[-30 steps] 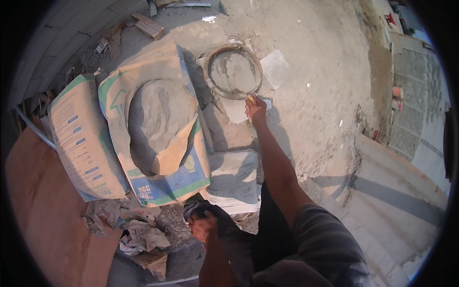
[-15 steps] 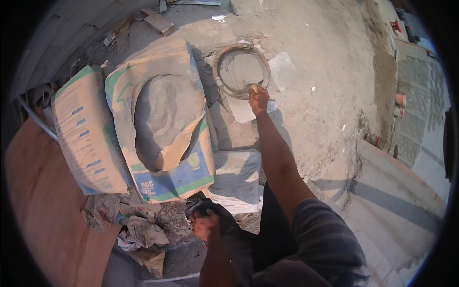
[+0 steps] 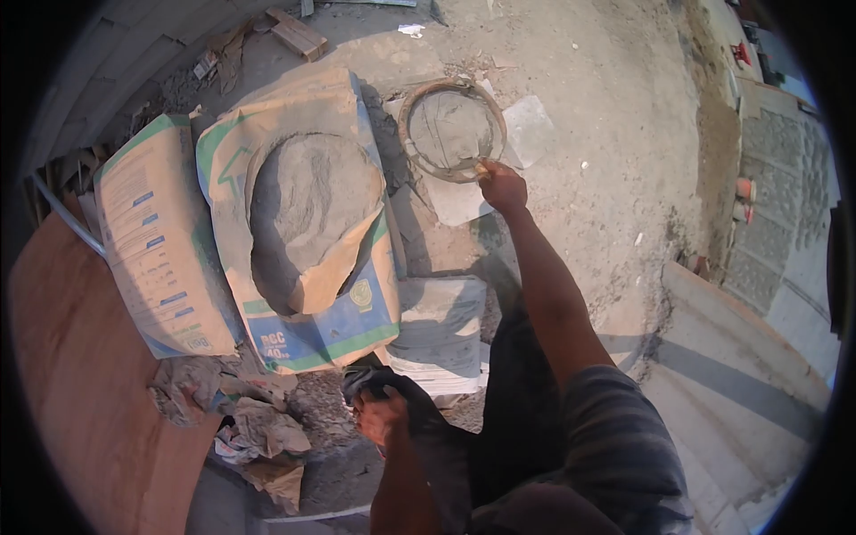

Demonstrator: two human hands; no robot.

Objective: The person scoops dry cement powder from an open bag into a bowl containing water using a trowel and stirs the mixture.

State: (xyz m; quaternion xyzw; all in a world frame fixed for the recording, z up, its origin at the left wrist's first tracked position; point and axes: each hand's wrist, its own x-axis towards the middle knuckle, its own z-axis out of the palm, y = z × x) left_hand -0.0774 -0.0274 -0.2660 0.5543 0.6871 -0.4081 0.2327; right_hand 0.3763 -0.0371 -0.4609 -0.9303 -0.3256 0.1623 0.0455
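My right hand (image 3: 504, 185) is closed around a tan-handled tool (image 3: 482, 168) at the near right rim of a round pan (image 3: 408, 147). The tool's working end is not clear. Grey cement mix (image 3: 453, 125) fills the pan. My left hand (image 3: 382, 417) rests against the dark trousers (image 3: 423, 428) at my knee, its fingers curled; what they hold, if anything, is hidden. Left of the pan lies a large paper cement bag (image 3: 334, 334), torn open on top, with grey powder (image 3: 312, 192) showing inside.
A second cement bag (image 3: 160, 241) leans at the left, beside a reddish-brown board (image 3: 85, 383). Crumpled paper (image 3: 263, 437) lies below the bags. A flat whitish sack (image 3: 441, 334) is near my legs. A brick-like block (image 3: 299, 36) sits at the back.
My right hand has moved slightly right and toward me, still at the pan's near rim with the tool. The mix surface looks altered. My left hand stays at my knee.
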